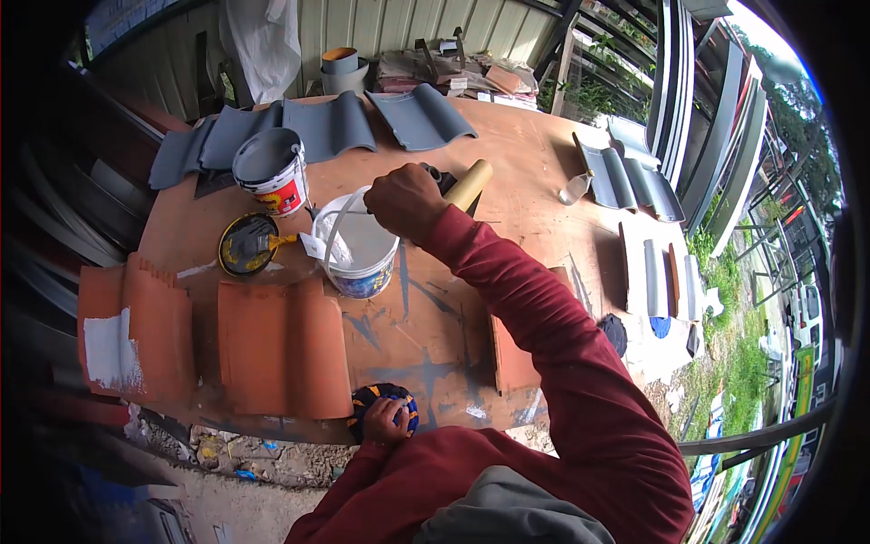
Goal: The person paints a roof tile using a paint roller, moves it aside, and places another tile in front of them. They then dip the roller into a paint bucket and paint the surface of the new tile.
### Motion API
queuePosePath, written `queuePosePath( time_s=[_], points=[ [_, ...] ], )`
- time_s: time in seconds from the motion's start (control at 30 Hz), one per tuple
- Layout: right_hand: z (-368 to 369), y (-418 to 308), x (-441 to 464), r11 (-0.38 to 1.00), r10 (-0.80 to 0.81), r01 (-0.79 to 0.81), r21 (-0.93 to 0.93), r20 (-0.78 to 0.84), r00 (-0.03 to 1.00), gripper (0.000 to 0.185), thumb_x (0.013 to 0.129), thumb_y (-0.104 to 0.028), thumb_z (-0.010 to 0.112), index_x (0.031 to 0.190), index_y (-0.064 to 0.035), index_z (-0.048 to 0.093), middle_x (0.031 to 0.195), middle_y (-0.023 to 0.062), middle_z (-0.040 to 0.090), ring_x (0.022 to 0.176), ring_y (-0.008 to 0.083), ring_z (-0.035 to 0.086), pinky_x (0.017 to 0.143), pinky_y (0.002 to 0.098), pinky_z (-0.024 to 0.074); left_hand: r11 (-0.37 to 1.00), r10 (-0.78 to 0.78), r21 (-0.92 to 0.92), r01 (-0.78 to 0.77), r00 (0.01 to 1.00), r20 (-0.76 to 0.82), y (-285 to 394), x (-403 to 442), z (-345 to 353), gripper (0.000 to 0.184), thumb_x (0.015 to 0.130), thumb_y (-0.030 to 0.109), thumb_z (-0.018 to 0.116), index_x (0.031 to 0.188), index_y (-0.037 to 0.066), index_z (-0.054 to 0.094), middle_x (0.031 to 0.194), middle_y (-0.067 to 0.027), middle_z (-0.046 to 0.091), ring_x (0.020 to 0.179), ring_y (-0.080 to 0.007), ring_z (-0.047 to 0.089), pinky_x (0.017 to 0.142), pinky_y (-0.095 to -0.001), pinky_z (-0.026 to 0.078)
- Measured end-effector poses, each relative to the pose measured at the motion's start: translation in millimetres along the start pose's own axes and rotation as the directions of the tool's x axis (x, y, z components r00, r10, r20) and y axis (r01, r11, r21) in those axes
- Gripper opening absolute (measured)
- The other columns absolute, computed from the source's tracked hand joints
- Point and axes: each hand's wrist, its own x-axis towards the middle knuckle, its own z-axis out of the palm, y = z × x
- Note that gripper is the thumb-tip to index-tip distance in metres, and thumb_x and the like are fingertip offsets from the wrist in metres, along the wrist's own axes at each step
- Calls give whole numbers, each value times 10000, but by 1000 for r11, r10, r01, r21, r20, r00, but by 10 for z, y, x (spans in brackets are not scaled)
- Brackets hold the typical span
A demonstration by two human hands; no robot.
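While holding the right arm out in its maroon sleeve (pixel 535 299), curling the fingers of the right hand (pixel 408 201) tightly together into a fist, just over the rim of the white paint bucket (pixel 367 279). Not being able to tell whether pinching the bucket's pale handle (pixel 337 216) or a thin tool, the palm side being hidden. Resting the left hand (pixel 388 422) at the near table edge on a round black, blue and orange cloth bundle (pixel 367 399), bending the fingers over it, without being able to tell whether gripping or merely touching.

Seeing the bucket standing upright on the plywood tabletop (pixel 521 150), left of centre. Past the fist, seeing a tan roll (pixel 471 184) lying beside a dark object (pixel 439 179) too hidden to name.

Farther left, seeing a grey-smeared paint bucket (pixel 279 195) standing upright, with a black lid (pixel 237 260) lying before it, bearing a yellow-handled tool (pixel 283 239). Nearer, seeing a terracotta roof tile (pixel 285 349) lying beside the cloth bundle, and farther left a second terracotta tile (pixel 163 340), partly coated white. Beneath the right arm, glimpsing a third terracotta tile (pixel 514 358).

Along the far side, seeing grey roof tiles (pixel 331 127) lying in a row; to the right, a clear bottle (pixel 574 189) lying near more grey tiles (pixel 614 181).
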Motion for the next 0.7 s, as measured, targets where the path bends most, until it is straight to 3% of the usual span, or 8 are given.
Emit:
queuePosePath(
  time_s=[0.03, 0.17, 0.23, 0.4, 0.53, 0.7],
  points=[
    [-20, -75, 2, 999, -36, 37, -12, 40, 999, 132, 803, -183, 689, 696, -135, 751, 736, 86, 735, 695, 258, 738, 582, 392, 526, 1000, 7, 13, -7, 1000, -16, 20, 11, -3, 194, 837, 157, 694, 971, 25, 740, 860, -141, 680, 803, -351, 664, 735, -446, 561],
    [51, -10, -5, 999, -28, 29, -34, 7, 1000, 130, 796, -194, 691, 691, -147, 750, 720, 83, 729, 698, 259, 739, 583, 393, 520, 1000, 7, 4, -7, 1000, 9, 95, 46, -70, 183, 844, 142, 684, 969, 24, 744, 856, -139, 685, 803, -340, 668, 734, -439, 563],
    [-187, -1, -55, 998, 49, -47, -45, 34, 998, 146, 811, -227, 680, 713, -184, 779, 765, 44, 761, 712, 234, 742, 592, 383, 471, 1000, 26, 3, -26, 1000, -8, 70, 31, -73, 183, 848, 144, 682, 970, 23, 744, 857, -139, 685, 804, -338, 668, 733, -438, 563],
    [44, -183, -139, 999, -41, 38, -37, -99, 994, 140, 801, -196, 677, 687, -164, 751, 703, 73, 725, 672, 253, 733, 577, 393, 509, 999, 42, 8, -42, 999, -2, 31, 9, -17, 176, 850, 141, 680, 964, 20, 738, 862, -141, 687, 814, -343, 669, 736, -440, 563],
    [-96, -168, -319, 988, 152, -151, 19, -17, 988, 135, 802, -173, 686, 691, -134, 751, 707, 96, 721, 666, 268, 723, 593, 379, 502, 999, 38, -20, -38, 999, -18, 4, 15, -42, 169, 850, 142, 685, 958, 20, 731, 863, -141, 687, 821, -345, 670, 743, -442, 562],
    [116, -347, -876, 941, 304, -283, 188, -92, 948, 85, 824, -117, 653, 777, -76, 712, 867, 154, 699, 872, 297, 695, 671, 429, 539, 999, 35, -11, -35, 999, -20, 61, 19, -21, 136, 892, 125, 673, 968, 28, 731, 867, -137, 688, 831, -348, 668, 752, -444, 554]
  ],
)
